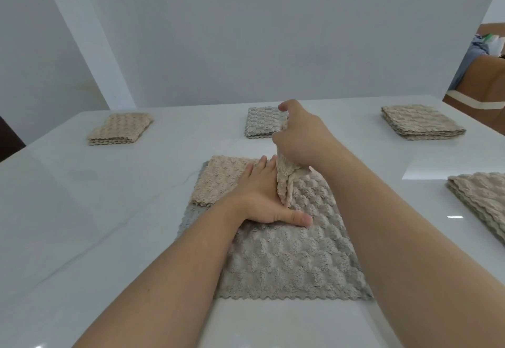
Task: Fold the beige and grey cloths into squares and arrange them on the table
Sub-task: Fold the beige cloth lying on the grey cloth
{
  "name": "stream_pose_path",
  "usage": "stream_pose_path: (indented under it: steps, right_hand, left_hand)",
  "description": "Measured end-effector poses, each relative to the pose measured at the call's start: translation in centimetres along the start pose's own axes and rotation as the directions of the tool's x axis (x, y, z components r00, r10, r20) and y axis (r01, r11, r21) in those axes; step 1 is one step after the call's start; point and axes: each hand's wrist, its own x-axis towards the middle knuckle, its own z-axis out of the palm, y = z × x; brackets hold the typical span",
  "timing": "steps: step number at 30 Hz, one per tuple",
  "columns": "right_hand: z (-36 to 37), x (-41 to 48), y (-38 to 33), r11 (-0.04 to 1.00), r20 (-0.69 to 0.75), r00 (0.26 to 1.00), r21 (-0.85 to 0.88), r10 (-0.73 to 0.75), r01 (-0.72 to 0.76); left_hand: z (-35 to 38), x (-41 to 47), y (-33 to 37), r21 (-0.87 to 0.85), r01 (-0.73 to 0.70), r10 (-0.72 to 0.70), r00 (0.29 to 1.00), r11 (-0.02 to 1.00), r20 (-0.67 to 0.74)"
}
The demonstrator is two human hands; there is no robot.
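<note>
Over grey cloth (295,260), pressing beige cloth (218,181) under flat left hand (262,197), pinching its raised flap (284,183) in right hand (300,137), folding leftward.

The white table (82,211) carries an open grey cloth (287,260), a folded grey square (261,123), and folded beige squares (119,129) (420,123) (481,197) at far left, far right and nearer right.

Single head cam, wide-angle, is looking fwd & down over the white table (82,211) from the person's own height. It's sitting close in: left hand (262,197) & right hand (300,134) are filling mid-frame at the beige cloth (218,181), w/ the far wall (246,33) closing the bkgd.
</note>
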Motion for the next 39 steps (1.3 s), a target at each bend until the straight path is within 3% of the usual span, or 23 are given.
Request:
stream_pose_path:
  steps: [2, 5, 7, 9, 11, 14, 17, 19, 22, 26, 31, 35, 39]
  right_hand:
    - [0.4, 0.6, -0.6, 0.999, 0.010, 1.000, -0.046, -0.005, 0.006]
    - [0.7, 1.5, -1.2, 0.997, 0.017, 1.000, -0.071, 0.022, -0.021]
    - [1.1, 2.0, -1.5, 0.996, 0.058, 0.998, -0.076, 0.040, -0.036]
    - [1.8, 2.3, -1.8, 0.999, 0.093, 0.995, -0.030, 0.044, -0.041]
    - [2.7, 2.3, -2.1, 0.999, 0.147, 0.988, 0.018, 0.041, -0.044]
    - [4.0, 2.3, -2.2, 0.992, 0.278, 0.961, 0.119, 0.011, -0.045]
    - [4.1, 2.4, -1.5, 0.961, 0.363, 0.932, 0.260, -0.010, -0.091]
    - [3.8, 2.8, -0.7, 0.958, 0.349, 0.937, 0.268, -0.001, -0.099]
    - [3.2, 3.5, 0.8, 0.993, 0.215, 0.977, 0.116, 0.001, -0.026]
    - [3.0, 3.9, 2.4, 0.990, 0.198, 0.980, -0.137, 0.001, 0.026]
    - [3.8, 4.2, 3.6, 0.993, 0.279, 0.958, -0.113, 0.073, -0.043]
    - [4.1, 4.4, 4.0, 0.990, 0.277, 0.959, -0.137, 0.065, -0.028]
    - [4.1, 4.3, 3.9, 0.993, 0.270, 0.961, -0.116, 0.052, -0.021]
  left_hand:
    - [-1.1, -0.2, -1.4, -0.253, -0.025, 0.039, 0.998, 0.967, 0.050]
    - [-3.0, -0.9, -5.1, -0.656, -0.033, 0.147, 0.982, 0.754, 0.119]
    - [-4.3, -2.0, -7.0, -0.772, -0.049, 0.145, 0.988, 0.633, 0.057]
    - [-5.2, -3.0, -7.6, -0.897, -0.054, 0.057, 0.998, 0.439, -0.032]
    - [-5.5, -3.3, -6.9, -0.971, -0.037, -0.085, 0.995, 0.237, -0.058]
    - [-5.4, -3.0, -5.5, -0.977, 0.053, -0.316, 0.949, 0.205, -0.015]
    - [-5.4, -2.7, -5.8, -0.974, 0.166, -0.410, 0.908, 0.156, 0.089]
    - [-5.4, -2.9, -5.6, -0.962, 0.197, -0.467, 0.880, 0.191, 0.087]
    - [-5.0, -2.9, -4.8, -0.885, 0.195, -0.521, 0.852, 0.423, -0.061]
    - [-4.8, -2.5, -5.1, -0.836, 0.200, -0.566, 0.810, 0.511, -0.153]
    - [-5.1, -2.6, -5.3, -0.780, 0.230, -0.617, 0.750, 0.582, -0.239]
    - [-5.4, -2.9, -5.4, -0.657, 0.289, -0.647, 0.649, 0.696, -0.399]
    - [-6.0, -3.4, -5.6, -0.463, 0.424, -0.614, 0.667, 0.778, -0.422]
